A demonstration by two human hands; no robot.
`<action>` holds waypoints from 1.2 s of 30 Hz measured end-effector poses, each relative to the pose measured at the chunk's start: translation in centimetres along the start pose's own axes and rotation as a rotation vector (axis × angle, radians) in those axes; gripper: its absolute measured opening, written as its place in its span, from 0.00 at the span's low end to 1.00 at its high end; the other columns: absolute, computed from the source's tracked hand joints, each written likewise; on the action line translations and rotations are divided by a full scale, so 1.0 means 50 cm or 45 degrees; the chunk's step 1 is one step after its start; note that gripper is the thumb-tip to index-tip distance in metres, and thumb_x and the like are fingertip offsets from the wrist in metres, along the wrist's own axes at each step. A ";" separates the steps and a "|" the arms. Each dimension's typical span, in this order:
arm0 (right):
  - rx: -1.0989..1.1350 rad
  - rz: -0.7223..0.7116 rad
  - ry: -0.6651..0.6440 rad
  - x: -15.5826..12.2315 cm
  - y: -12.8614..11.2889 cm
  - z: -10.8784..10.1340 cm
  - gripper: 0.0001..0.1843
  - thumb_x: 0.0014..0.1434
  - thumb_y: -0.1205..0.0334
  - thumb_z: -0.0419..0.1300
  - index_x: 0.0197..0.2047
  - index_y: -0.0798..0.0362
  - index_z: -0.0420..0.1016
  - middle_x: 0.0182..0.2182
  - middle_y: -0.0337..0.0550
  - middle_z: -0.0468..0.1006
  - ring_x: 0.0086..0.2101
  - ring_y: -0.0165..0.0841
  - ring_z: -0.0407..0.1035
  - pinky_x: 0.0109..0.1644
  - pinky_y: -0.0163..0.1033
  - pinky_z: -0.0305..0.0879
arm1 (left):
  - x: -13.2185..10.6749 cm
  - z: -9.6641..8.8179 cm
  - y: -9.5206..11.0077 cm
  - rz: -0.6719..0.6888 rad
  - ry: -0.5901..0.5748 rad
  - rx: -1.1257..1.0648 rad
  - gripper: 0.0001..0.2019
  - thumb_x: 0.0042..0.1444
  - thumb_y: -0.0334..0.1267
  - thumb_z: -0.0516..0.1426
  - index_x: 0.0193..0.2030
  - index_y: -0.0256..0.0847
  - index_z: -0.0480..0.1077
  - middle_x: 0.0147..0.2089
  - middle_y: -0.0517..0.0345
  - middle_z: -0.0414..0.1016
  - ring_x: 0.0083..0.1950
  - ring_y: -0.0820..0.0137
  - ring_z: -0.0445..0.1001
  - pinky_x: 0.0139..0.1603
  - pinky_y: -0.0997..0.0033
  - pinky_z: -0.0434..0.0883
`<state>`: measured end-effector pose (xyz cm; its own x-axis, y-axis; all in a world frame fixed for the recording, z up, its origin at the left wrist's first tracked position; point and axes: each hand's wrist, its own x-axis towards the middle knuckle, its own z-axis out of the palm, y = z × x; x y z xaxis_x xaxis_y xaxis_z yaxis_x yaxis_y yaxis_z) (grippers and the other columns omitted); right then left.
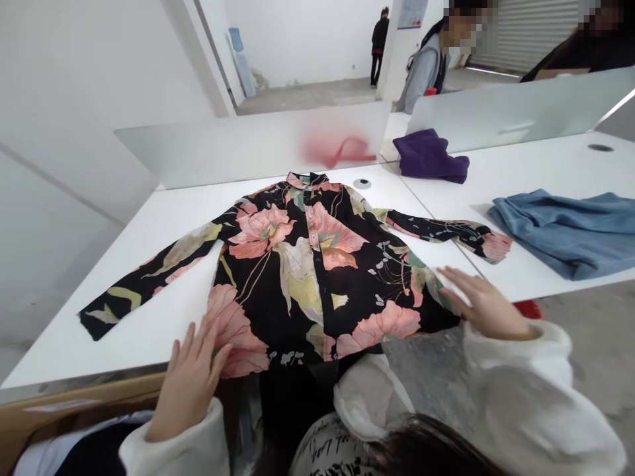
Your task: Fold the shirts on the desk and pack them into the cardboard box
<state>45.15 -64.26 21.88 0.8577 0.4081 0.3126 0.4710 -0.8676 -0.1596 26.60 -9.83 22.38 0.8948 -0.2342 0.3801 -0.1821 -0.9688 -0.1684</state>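
A black floral shirt (297, 264) with pink flowers lies spread on the white table (149, 350), its collar away from me and both sleeves stretched out sideways. Its front is closed, and the hem hangs at the near table edge. My left hand (191, 377) is at the lower left corner of the shirt, fingers extended and apart. At the lower right side of the shirt, my right hand (489, 307) is stretched out with its fingertips by the side seam. Neither hand grips the fabric; whether the fingertips touch it I cannot tell.
A purple folded garment (430, 156) and a blue garment (570, 231) lie to the right. Frosted dividers (248, 145) line the back. An open cardboard box (99, 396) with clothes stands at lower left. People (421, 73) are beyond the dividers.
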 end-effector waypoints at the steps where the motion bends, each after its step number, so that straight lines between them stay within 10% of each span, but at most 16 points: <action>1: -0.011 0.076 0.005 0.020 0.034 -0.021 0.26 0.63 0.53 0.49 0.61 0.53 0.66 0.56 0.55 0.71 0.52 0.44 0.68 0.54 0.50 0.63 | 0.016 -0.025 -0.007 0.019 0.028 -0.037 0.21 0.63 0.33 0.42 0.55 0.41 0.70 0.62 0.40 0.66 0.70 0.45 0.48 0.58 0.33 0.60; 8: -0.117 0.319 -0.061 0.210 0.204 -0.022 0.26 0.62 0.67 0.47 0.62 0.66 0.62 0.60 0.68 0.63 0.57 0.45 0.63 0.55 0.45 0.59 | 0.292 -0.157 0.023 0.153 0.069 -0.335 0.26 0.66 0.47 0.44 0.69 0.47 0.51 0.66 0.56 0.62 0.69 0.58 0.55 0.66 0.50 0.56; 11: -0.207 0.317 -0.161 0.256 0.214 0.021 0.30 0.61 0.66 0.52 0.65 0.67 0.57 0.55 0.72 0.68 0.51 0.50 0.66 0.50 0.50 0.59 | 0.444 -0.098 0.048 0.260 -0.162 -0.496 0.24 0.67 0.48 0.40 0.64 0.41 0.59 0.65 0.54 0.64 0.67 0.63 0.59 0.66 0.57 0.58; 17: -0.185 0.311 -0.163 0.289 0.232 0.034 0.18 0.59 0.66 0.53 0.49 0.68 0.73 0.37 0.61 0.74 0.34 0.39 0.67 0.41 0.41 0.58 | 0.660 0.132 0.100 0.328 -0.366 -0.377 0.19 0.66 0.41 0.44 0.56 0.35 0.67 0.60 0.45 0.69 0.62 0.60 0.65 0.62 0.57 0.60; 23: -0.441 0.284 0.361 0.292 0.240 -0.023 0.14 0.61 0.68 0.48 0.41 0.60 0.74 0.45 0.62 0.72 0.42 0.41 0.65 0.42 0.41 0.57 | 0.694 0.260 0.151 0.213 -0.259 -0.367 0.26 0.65 0.43 0.44 0.64 0.28 0.57 0.68 0.38 0.56 0.70 0.54 0.51 0.68 0.47 0.46; 29: 0.049 0.272 -0.245 0.220 0.248 -0.040 0.11 0.57 0.60 0.57 0.41 0.55 0.76 0.33 0.49 0.77 0.31 0.36 0.69 0.38 0.39 0.61 | 0.672 0.306 0.137 0.245 -0.106 -0.391 0.30 0.63 0.48 0.47 0.66 0.31 0.56 0.68 0.42 0.56 0.71 0.54 0.50 0.69 0.48 0.44; 36: -0.010 0.404 0.188 0.217 0.300 -0.022 0.24 0.55 0.77 0.46 0.53 0.65 0.72 0.53 0.62 0.71 0.53 0.40 0.64 0.54 0.42 0.59 | 0.670 0.313 0.126 0.281 -0.113 -0.369 0.30 0.63 0.49 0.47 0.67 0.32 0.56 0.69 0.43 0.55 0.71 0.54 0.49 0.70 0.48 0.44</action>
<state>61.29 -73.14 23.92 0.9217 0.0724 0.3810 0.1834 -0.9470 -0.2638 61.81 -22.48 19.81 0.8507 -0.4443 0.2809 -0.4709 -0.8816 0.0316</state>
